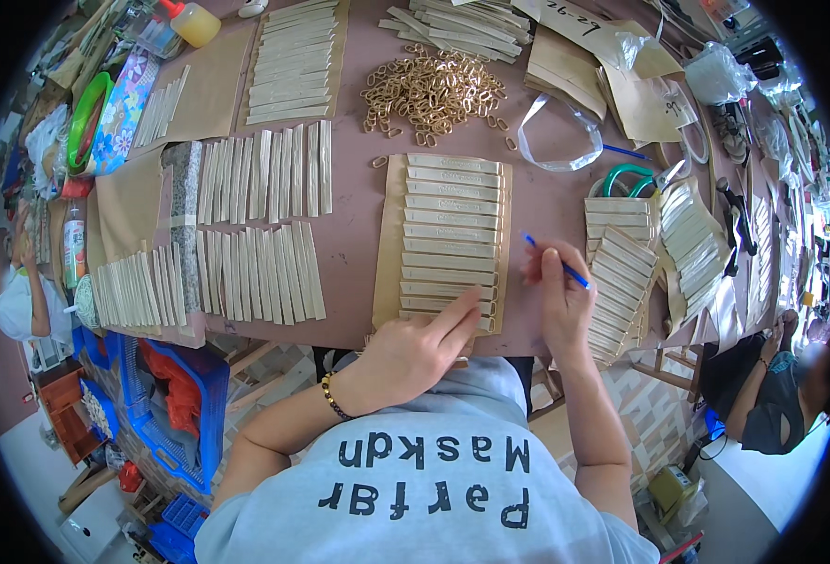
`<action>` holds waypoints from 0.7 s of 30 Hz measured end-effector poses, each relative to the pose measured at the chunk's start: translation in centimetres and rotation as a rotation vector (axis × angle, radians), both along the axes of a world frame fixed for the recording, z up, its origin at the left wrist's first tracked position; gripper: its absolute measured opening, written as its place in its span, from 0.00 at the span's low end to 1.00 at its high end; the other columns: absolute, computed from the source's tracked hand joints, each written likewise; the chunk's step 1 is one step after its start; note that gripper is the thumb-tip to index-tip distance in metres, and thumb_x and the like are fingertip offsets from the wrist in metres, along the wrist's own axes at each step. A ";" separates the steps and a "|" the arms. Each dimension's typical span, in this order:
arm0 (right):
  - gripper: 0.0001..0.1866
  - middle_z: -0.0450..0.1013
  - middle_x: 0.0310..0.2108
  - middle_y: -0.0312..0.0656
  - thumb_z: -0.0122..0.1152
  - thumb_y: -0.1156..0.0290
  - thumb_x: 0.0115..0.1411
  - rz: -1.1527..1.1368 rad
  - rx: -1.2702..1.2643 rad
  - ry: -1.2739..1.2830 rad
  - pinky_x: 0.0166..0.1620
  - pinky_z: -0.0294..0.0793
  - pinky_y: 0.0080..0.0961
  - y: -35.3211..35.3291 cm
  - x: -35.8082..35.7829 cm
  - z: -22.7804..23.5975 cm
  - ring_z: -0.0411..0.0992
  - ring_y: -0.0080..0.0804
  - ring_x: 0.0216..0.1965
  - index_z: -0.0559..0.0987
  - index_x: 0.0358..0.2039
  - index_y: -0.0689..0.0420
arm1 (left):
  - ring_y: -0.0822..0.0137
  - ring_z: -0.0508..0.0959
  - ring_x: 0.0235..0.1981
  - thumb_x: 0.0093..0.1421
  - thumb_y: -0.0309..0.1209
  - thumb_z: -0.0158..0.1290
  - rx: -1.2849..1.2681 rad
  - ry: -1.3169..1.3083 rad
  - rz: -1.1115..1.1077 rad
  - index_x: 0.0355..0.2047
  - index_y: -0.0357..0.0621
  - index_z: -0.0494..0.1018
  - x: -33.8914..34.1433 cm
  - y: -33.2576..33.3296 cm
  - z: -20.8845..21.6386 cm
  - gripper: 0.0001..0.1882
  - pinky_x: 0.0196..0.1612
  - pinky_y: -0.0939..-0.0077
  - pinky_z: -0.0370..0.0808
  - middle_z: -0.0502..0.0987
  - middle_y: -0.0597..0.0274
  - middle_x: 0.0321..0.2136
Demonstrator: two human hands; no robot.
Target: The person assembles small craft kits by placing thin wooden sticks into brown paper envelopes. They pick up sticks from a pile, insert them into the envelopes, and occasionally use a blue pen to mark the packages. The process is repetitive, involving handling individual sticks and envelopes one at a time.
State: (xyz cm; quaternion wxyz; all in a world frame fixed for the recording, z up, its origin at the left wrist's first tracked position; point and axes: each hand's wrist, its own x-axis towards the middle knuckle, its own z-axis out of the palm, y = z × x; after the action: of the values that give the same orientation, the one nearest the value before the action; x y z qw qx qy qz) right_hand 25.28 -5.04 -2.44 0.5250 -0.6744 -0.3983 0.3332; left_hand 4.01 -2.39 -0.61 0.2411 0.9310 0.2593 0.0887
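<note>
A brown card (391, 202) lies upright before me, bearing a column of pale, flat strips (452, 204) laid crosswise. Small gold loops seem to sit at the strips' right ends. My left hand (415, 352) rests over the card's lower edge, its index and middle fingers stretched out onto the lowest strips. To the right of the card, my right hand (562, 291) is closed around a slim blue pen (576, 274), held just above the table. What lies under my left palm is hidden.
Gold oval rings (434, 89) lie heaped beyond the card. Rows of pale strips (264, 174) cover the left side. More carded strips (619, 287), green-handled scissors (626, 180) and a clear tape loop (537, 162) are at right. Other people sit at both sides.
</note>
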 end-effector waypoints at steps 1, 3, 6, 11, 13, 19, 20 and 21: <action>0.10 0.74 0.27 0.39 0.53 0.70 0.67 -0.027 0.028 0.012 0.32 0.72 0.23 0.7 -0.1 0.5 0.72 0.24 0.26 0.76 0.37 0.64 | 0.65 0.81 0.25 0.50 0.30 0.60 -0.009 -0.004 0.024 0.48 0.37 0.73 -0.4 0.1 0.4 0.24 0.27 0.75 0.79 0.68 0.55 0.58; 0.08 0.74 0.27 0.41 0.54 0.72 0.66 0.001 0.072 -0.032 0.33 0.73 0.26 2.3 -0.2 1.2 0.73 0.29 0.27 0.76 0.39 0.64 | 0.63 0.81 0.28 0.50 0.29 0.61 -0.020 -0.021 0.110 0.48 0.37 0.72 -1.2 0.5 0.7 0.24 0.28 0.74 0.79 0.69 0.54 0.57; 0.10 0.73 0.30 0.45 0.57 0.74 0.61 0.240 0.121 -0.408 0.38 0.74 0.33 5.3 0.4 2.0 0.73 0.38 0.31 0.74 0.42 0.64 | 0.59 0.82 0.32 0.51 0.29 0.62 -0.021 -0.033 0.291 0.50 0.37 0.71 -2.3 1.5 0.6 0.25 0.30 0.72 0.80 0.70 0.53 0.56; 0.21 0.73 0.38 0.47 0.67 0.69 0.52 0.447 0.086 -0.937 0.47 0.70 0.42 10.9 0.4 1.2 0.71 0.47 0.43 0.70 0.43 0.62 | 0.54 0.81 0.35 0.56 0.31 0.58 -0.015 0.033 0.394 0.55 0.36 0.66 -2.6 3.8 0.1 0.27 0.32 0.67 0.80 0.69 0.53 0.57; 0.21 0.73 0.37 0.47 0.68 0.66 0.50 0.465 -0.016 -0.996 0.47 0.70 0.42 11.8 -0.2 2.0 0.71 0.47 0.44 0.72 0.42 0.62 | 0.53 0.81 0.36 0.58 0.32 0.56 -0.014 0.073 0.408 0.57 0.36 0.64 -2.3 4.5 0.3 0.28 0.32 0.66 0.80 0.68 0.52 0.58; 0.15 0.72 0.34 0.43 0.68 0.66 0.49 0.509 -0.047 -0.938 0.46 0.68 0.41 12.0 0.3 2.3 0.70 0.44 0.44 0.77 0.34 0.59 | 0.49 0.80 0.35 0.60 0.34 0.54 0.027 0.070 0.415 0.61 0.36 0.58 -1.5 4.9 -0.6 0.32 0.32 0.60 0.79 0.66 0.48 0.59; 0.13 0.72 0.34 0.43 0.68 0.67 0.48 0.502 -0.013 -0.948 0.45 0.68 0.41 11.5 0.4 2.8 0.70 0.43 0.43 0.77 0.32 0.59 | 0.49 0.81 0.34 0.59 0.34 0.53 0.028 0.071 0.415 0.62 0.36 0.56 -1.5 4.7 -1.0 0.33 0.30 0.59 0.79 0.65 0.47 0.60; 0.11 0.72 0.32 0.42 0.68 0.68 0.48 0.479 0.098 -0.937 0.43 0.68 0.39 11.2 0.3 2.6 0.69 0.43 0.43 0.77 0.30 0.58 | 0.50 0.81 0.32 0.59 0.34 0.53 0.029 0.072 0.413 0.63 0.36 0.54 -1.5 4.6 -1.1 0.34 0.29 0.59 0.79 0.63 0.47 0.61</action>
State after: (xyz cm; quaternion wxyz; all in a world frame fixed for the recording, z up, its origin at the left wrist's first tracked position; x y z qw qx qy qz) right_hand 25.63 6.13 0.16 0.2307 -0.6156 -0.7484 0.0876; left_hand 2.52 2.20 -1.74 0.1952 0.8640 0.4516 0.1067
